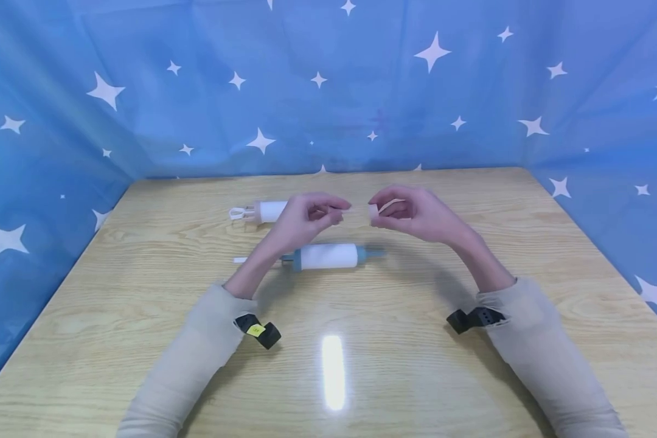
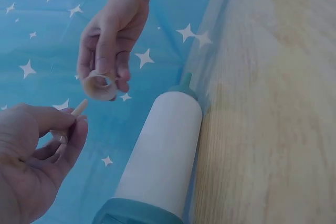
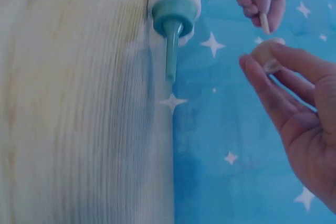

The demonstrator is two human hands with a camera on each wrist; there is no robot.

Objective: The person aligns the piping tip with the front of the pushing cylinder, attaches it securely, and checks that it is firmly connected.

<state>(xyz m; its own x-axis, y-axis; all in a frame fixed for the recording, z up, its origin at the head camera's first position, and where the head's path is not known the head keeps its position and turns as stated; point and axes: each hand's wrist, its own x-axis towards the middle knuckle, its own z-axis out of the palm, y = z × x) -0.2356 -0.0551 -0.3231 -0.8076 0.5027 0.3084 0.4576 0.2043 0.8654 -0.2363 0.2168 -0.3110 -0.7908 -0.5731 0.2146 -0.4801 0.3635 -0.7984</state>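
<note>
My left hand (image 1: 306, 216) pinches a small, slim cream-coloured tip (image 2: 80, 107) between thumb and fingers, its thin end pointing toward the right hand. Across from it, my right hand (image 1: 418, 214) holds a short whitish ring-shaped cap (image 2: 100, 87) by its sides, the round opening showing in the left wrist view. A gap separates the two pieces, both held up over the table. Below the hands lies an icing syringe (image 1: 328, 256) with a white barrel, teal ends and a teal nozzle (image 3: 171, 51). Behind the left hand lies a second white-barrelled syringe (image 1: 272, 211), its right part hidden.
Both syringes lie sideways on the wooden table (image 1: 416, 365), handles to the left. The farther one has a pale looped handle (image 1: 242, 213). A blue curtain with white stars (image 1: 317, 109) stands along the back and sides. A bright light reflection falls on the near tabletop.
</note>
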